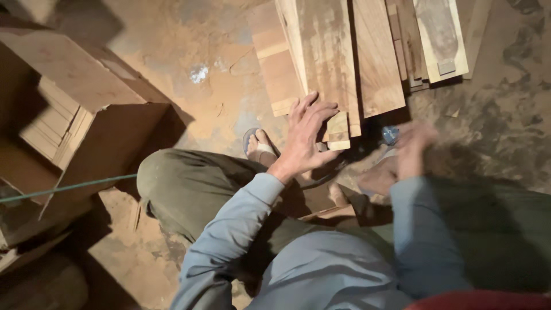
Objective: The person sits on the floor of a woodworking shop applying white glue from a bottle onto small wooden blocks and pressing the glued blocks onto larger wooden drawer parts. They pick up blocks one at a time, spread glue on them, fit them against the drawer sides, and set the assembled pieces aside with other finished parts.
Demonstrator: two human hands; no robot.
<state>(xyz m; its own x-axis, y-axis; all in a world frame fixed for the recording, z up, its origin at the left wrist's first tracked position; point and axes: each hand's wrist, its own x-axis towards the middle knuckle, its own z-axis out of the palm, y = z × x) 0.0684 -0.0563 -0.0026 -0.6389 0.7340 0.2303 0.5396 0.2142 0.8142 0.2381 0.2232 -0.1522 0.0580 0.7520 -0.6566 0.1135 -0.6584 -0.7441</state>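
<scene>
Dusty floor [172,46] — left hand [307,135] spread near five planks [327,51].

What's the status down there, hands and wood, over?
Left hand open, fingers spread over small wood block at plank pile. Right hand blurred, grip unclear. Sandalled foot close beside.

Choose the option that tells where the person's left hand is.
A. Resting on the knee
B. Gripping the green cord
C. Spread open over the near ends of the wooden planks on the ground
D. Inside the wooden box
C: the left hand has its fingers spread over the near ends of the wooden planks, well away from the green cord and the wooden box.
</scene>
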